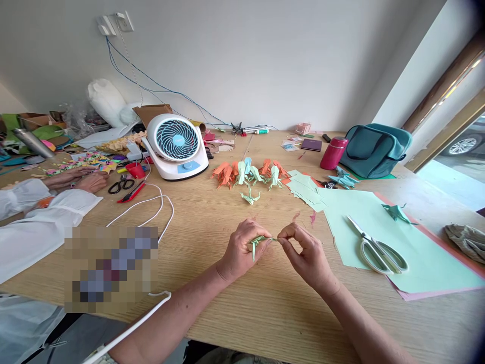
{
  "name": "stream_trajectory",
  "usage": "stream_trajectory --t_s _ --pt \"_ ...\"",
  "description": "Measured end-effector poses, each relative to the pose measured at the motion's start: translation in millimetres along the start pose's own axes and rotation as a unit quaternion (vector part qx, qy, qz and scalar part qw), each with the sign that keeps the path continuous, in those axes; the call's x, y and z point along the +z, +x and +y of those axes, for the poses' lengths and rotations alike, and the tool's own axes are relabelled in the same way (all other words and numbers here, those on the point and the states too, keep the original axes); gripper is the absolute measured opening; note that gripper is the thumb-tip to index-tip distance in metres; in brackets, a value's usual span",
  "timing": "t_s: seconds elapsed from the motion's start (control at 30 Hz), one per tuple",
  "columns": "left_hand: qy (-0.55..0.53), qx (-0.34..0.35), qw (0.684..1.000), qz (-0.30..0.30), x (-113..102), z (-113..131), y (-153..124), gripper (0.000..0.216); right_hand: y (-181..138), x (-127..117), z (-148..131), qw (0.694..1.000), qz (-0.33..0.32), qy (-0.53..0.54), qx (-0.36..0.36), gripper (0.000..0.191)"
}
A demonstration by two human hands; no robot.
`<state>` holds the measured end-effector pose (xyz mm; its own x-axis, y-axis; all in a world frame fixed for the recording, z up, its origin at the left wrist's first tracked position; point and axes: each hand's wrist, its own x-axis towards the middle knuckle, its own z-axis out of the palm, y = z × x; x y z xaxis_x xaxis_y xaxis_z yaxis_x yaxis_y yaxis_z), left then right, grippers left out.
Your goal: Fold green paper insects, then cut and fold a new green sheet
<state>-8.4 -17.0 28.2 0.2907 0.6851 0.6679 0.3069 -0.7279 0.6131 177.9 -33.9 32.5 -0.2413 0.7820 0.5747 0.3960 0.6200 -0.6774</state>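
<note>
My left hand (245,247) is closed round a light-green folded paper figure (255,242), with thin pointed legs sticking out below the fingers. My right hand (306,255) pinches the figure's thin end, just right of the left fingertips. Both hands are raised a little over the table's front half. Beyond them lies a single pale-green folded figure (250,196). Behind that stand several orange folded figures (224,174) and pale-green ones (241,173) in a cluster. Small green paper pieces (306,188) are spread to the right.
White-handled scissors (379,250) rest on large green sheets (341,217) at right. A red flask (334,153) and teal bag (373,149) stand behind. A white fan (176,146) is back left. At far left, a co-worker's hands (89,181) are near black scissors (121,185).
</note>
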Motion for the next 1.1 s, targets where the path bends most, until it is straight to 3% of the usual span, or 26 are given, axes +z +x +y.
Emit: stream_trajectory --t_s 0.4,0.7,0.97,1.1 --pt "-0.033 -0.001 0.999 -0.001 1 3 -1 0.005 0 5 -1 0.999 -0.009 0.032 0.007 0.011" --pt "-0.036 -0.013 0.999 -0.017 -1 5 -1 0.005 -1 5 -3 0.999 -0.013 0.021 -0.031 0.014" --pt "-0.089 -0.072 0.993 0.018 7 -6 -6 0.015 2 1 0 0.999 0.021 0.005 -0.03 0.01" --pt "-0.082 -0.066 0.994 0.018 9 -6 -8 0.018 2 2 -2 1.0 0.015 0.008 -0.021 0.007"
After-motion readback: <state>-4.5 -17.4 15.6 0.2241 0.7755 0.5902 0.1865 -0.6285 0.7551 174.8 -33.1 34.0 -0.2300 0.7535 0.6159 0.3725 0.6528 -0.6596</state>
